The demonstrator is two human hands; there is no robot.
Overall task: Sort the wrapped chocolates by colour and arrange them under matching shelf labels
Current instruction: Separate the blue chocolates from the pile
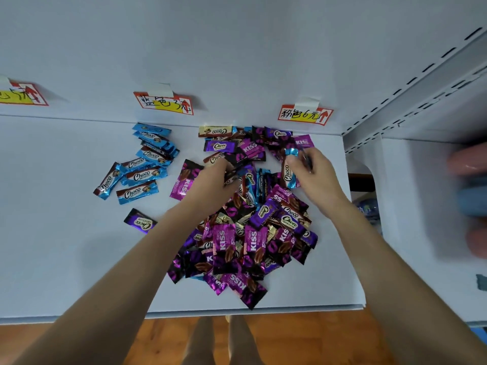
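A big mixed pile of wrapped chocolates (245, 238), mostly pink and purple with some blue and gold, covers the middle of the white shelf (52, 254). Several blue chocolates (143, 164) lie grouped under the middle label (163, 102). My right hand (311, 175) pinches a blue chocolate (288, 171) lifted off the pile's far side, below the right label (305, 115). My left hand (214, 180) reaches into the pile, fingers curled among the wrappers; what it holds is hidden. One purple chocolate (141, 221) lies alone on the left.
A third label (22, 94) hangs at the far left of the back panel. The slotted shelf upright (411, 101) stands on the right, with blurred items beyond it. The shelf's front edge (184, 313) runs above a wooden floor.
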